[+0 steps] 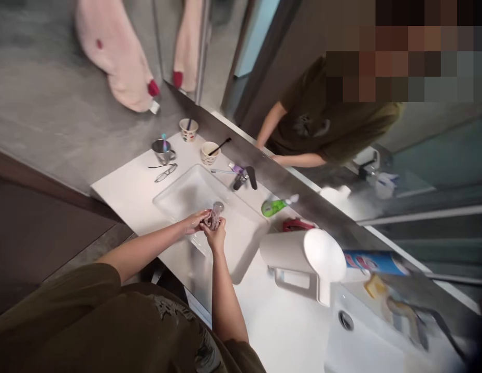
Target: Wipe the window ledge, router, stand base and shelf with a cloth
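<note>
Over the white sink basin (244, 254), my left hand (194, 223) and my right hand (216, 238) come together around a small crumpled, greyish-pink cloth (214, 219). Fingers of both hands are closed on it, and they cover part of it. What sort of cloth it is, I cannot make out. Just beyond the cloth is the round drain (218, 206). The dark faucet (244, 178) stands at the basin's far edge, apart from my hands. Whether water runs from it is not clear.
Cups with toothbrushes (163, 150) and eyeglasses (166, 173) are at the far left. Along the mirror lies a green bottle (272, 207). A large white pitcher (291, 251) lies on its side to the right, before a second sink (365, 336). A pink towel (116, 57) hangs upper left.
</note>
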